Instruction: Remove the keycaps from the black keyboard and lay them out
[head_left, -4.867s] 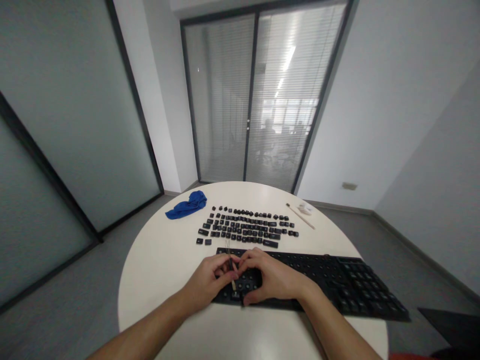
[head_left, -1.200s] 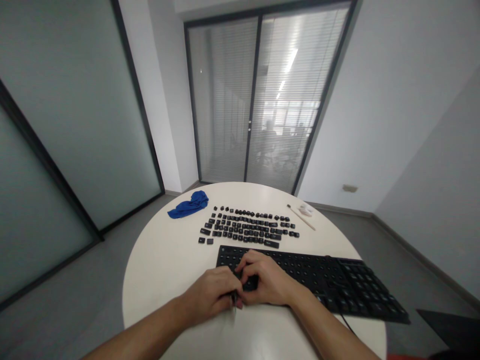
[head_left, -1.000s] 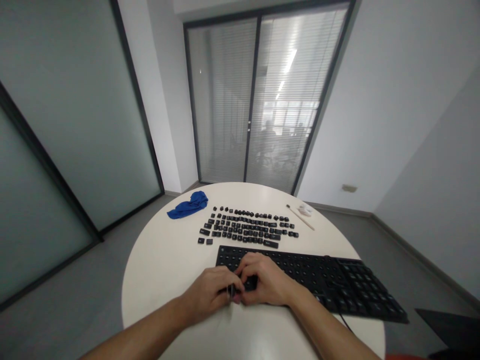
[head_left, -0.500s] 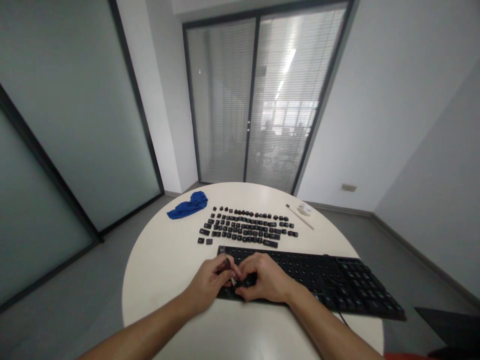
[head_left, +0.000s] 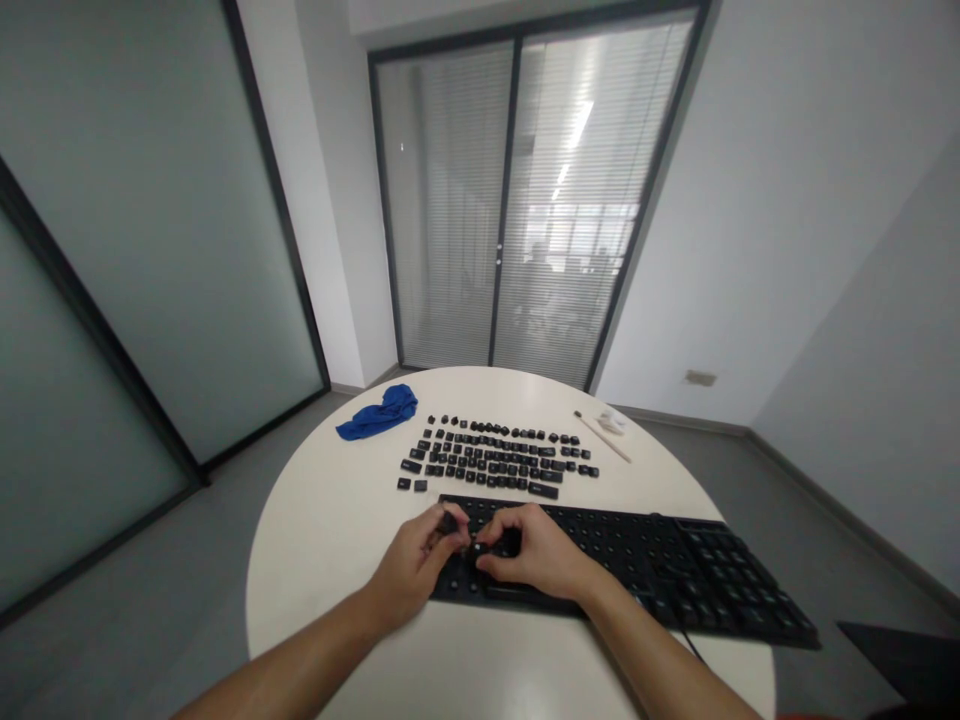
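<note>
A black keyboard point(head_left: 637, 560) lies across the round table, many of its keycaps off on the left and middle part. Over its left end, my left hand point(head_left: 416, 560) is closed round a small dark tool point(head_left: 448, 522). My right hand point(head_left: 536, 548) is beside it, thumb and fingertips pinched on a small dark piece point(head_left: 478, 548), probably a keycap, too small to be sure. The fingertips of both hands nearly meet. Loose black keycaps point(head_left: 491, 455) lie in rows behind the keyboard.
A blue cloth point(head_left: 379, 412) lies at the back left of the white table point(head_left: 322, 530). At the back right are a thin brush point(head_left: 604, 437) and a small white item point(head_left: 613, 422). A cable point(head_left: 694, 648) runs off the front edge.
The tool in my left hand has turned, and its metal tips no longer show. My right hand has shifted slightly right and up, with a dark piece now visible at its fingertips.
</note>
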